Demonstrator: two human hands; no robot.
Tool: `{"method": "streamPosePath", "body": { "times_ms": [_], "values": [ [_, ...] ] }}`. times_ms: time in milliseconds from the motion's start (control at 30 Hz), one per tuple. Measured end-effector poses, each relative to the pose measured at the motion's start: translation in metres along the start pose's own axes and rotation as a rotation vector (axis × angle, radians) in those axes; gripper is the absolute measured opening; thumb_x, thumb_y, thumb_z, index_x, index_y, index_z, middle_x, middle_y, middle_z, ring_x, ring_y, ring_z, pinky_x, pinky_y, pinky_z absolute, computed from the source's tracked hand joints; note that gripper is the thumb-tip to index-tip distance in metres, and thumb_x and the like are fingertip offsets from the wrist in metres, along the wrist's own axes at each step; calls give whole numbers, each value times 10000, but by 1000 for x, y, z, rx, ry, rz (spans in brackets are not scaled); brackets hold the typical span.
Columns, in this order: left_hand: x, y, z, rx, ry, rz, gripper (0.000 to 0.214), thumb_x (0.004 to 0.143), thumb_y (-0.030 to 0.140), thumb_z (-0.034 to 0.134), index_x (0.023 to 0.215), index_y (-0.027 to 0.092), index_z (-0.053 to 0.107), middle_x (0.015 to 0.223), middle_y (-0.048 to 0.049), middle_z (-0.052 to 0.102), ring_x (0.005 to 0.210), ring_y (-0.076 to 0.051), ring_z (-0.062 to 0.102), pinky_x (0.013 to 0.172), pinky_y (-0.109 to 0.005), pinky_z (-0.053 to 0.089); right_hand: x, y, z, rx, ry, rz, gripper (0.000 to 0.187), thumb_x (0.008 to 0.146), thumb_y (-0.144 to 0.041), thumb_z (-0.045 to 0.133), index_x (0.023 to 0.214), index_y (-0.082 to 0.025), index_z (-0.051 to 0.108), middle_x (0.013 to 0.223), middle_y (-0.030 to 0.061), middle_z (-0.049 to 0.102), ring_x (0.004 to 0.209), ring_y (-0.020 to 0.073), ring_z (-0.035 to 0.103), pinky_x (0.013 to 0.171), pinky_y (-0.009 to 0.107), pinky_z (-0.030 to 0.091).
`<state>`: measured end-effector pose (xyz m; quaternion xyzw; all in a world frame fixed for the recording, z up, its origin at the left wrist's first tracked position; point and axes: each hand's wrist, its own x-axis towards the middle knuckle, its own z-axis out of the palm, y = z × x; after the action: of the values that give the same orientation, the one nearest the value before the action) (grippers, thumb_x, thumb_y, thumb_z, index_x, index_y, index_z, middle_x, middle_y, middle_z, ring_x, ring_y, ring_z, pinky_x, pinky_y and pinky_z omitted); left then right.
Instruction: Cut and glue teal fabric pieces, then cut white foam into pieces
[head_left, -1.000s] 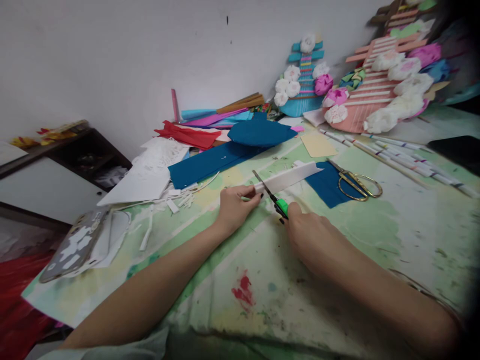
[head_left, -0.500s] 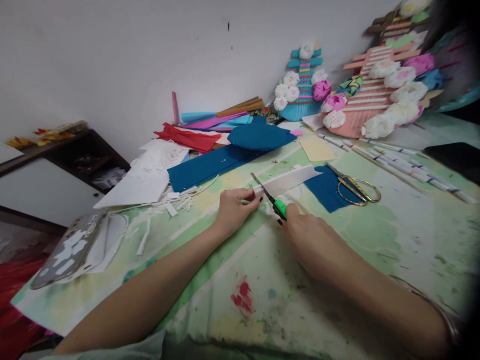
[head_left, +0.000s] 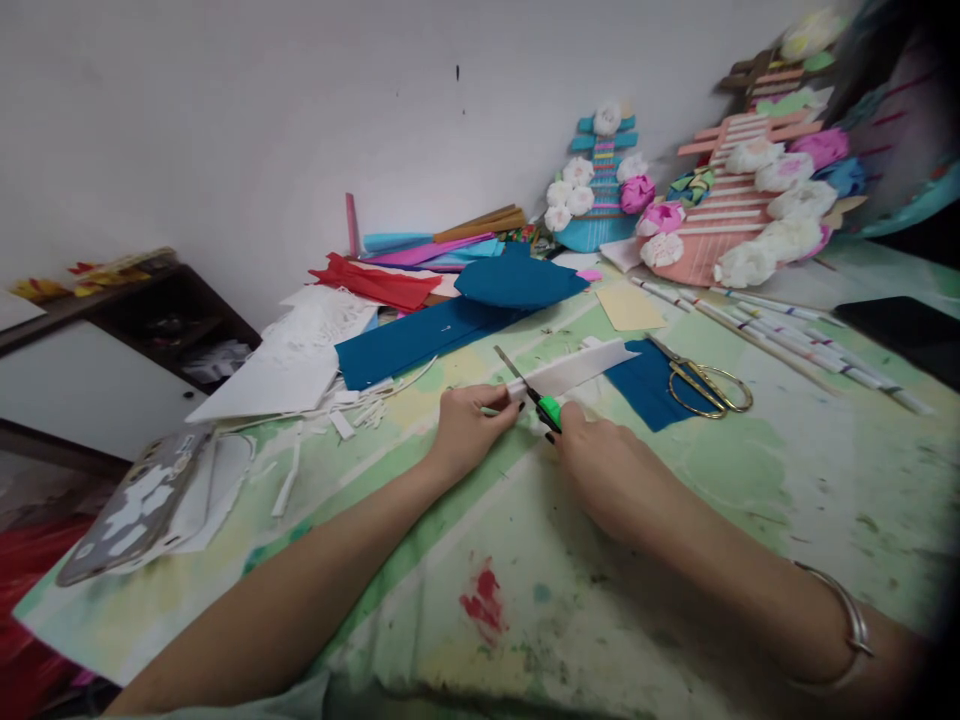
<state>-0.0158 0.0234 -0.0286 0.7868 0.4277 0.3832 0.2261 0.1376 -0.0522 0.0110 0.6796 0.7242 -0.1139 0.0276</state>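
My left hand [head_left: 466,430] pinches the near end of a long white paper strip [head_left: 581,367] that lies on the paint-stained green table [head_left: 787,480]. My right hand [head_left: 600,465] is closed round the green handle of small scissors [head_left: 529,388]. Their blades cross the strip close to my left fingers. The strip's far end rests over a dark blue paper piece [head_left: 649,388].
Gold-handled scissors [head_left: 701,380] lie on the blue piece. Rolled paper sticks [head_left: 795,335] lie to the right. Blue, red and white paper sheets [head_left: 420,330] are piled at the back, with flower-decorated crafts [head_left: 739,210] against the wall. A phone [head_left: 127,510] lies at the left edge.
Both hands and the scissors have stayed on the strip, with the view shifting slightly. The blades sit a little nearer my left fingers.
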Motion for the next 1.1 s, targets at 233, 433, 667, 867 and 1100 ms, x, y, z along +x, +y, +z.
{"method": "streamPosePath", "body": {
  "times_ms": [233, 433, 667, 867, 1100],
  "values": [
    [-1, 0, 2, 0, 30, -43, 216, 759, 226, 594, 564, 140, 627, 545, 22, 577, 560, -104, 493, 586, -211, 370, 0, 1, 5, 28, 45, 5, 222, 908, -93, 305, 1043, -141, 475, 814, 127, 651, 749, 295, 662, 508, 287, 267],
    [-2, 0, 2, -11, 41, -68, 212, 758, 230, 602, 572, 135, 641, 532, 30, 541, 551, -97, 474, 576, -206, 360, -1, 2, 8, 17, 55, -5, 225, 900, -86, 300, 1031, -138, 476, 823, 136, 653, 742, 300, 667, 519, 294, 311],
    [-2, -1, 3, -44, 38, -92, 179, 762, 233, 604, 626, 139, 672, 554, 28, 555, 569, -107, 517, 594, -207, 387, -3, 0, 7, -4, 30, 9, 291, 841, -21, 290, 1018, -130, 494, 799, 145, 655, 747, 319, 672, 541, 325, 376],
    [-2, 0, 3, -51, 41, -118, 169, 756, 231, 606, 640, 141, 687, 565, 26, 582, 599, -123, 573, 616, -206, 414, -5, -1, 5, -3, 9, 14, 301, 841, -26, 281, 1024, -125, 499, 802, 147, 657, 760, 332, 676, 553, 347, 414],
    [-1, 0, 4, -51, 56, -137, 146, 746, 226, 615, 684, 159, 729, 582, 34, 624, 628, -141, 614, 630, -215, 431, -5, 1, 7, -20, 11, 9, 287, 845, -35, 294, 1022, -117, 504, 774, 143, 651, 750, 322, 679, 554, 338, 411]
  ]
}}
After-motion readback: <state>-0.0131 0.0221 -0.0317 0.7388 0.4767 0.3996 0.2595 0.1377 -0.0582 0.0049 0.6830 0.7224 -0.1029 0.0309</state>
